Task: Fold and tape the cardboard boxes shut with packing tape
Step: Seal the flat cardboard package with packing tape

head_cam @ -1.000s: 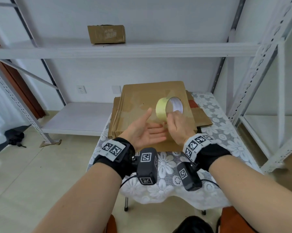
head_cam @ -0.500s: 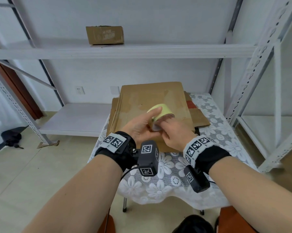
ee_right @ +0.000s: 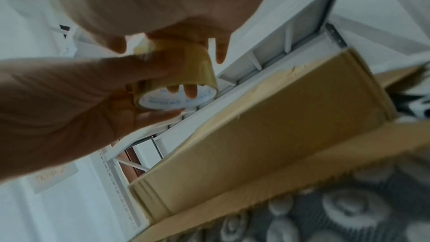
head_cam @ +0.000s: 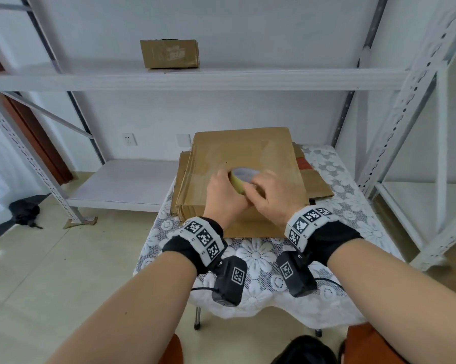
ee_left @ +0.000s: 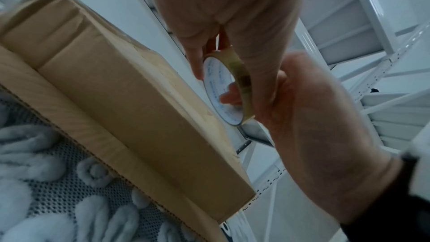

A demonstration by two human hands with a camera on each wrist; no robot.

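One tape roll [head_cam: 238,179], gripped by both hands: left hand [head_cam: 225,198] and right hand [head_cam: 271,198] curled round it, above one flat cardboard stack [head_cam: 237,151] on table [head_cam: 332,206]. One small box [head_cam: 169,53] on shelf [head_cam: 221,80].

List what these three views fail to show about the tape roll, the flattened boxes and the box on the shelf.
- Tape roll: its loose end; in the head view the left hand and right hand cover it, and both wrist views are blurred.
- Flattened cardboard boxes: how many are stacked; only edges show.
- Small box on the upper shelf: its print is too small and blurred.
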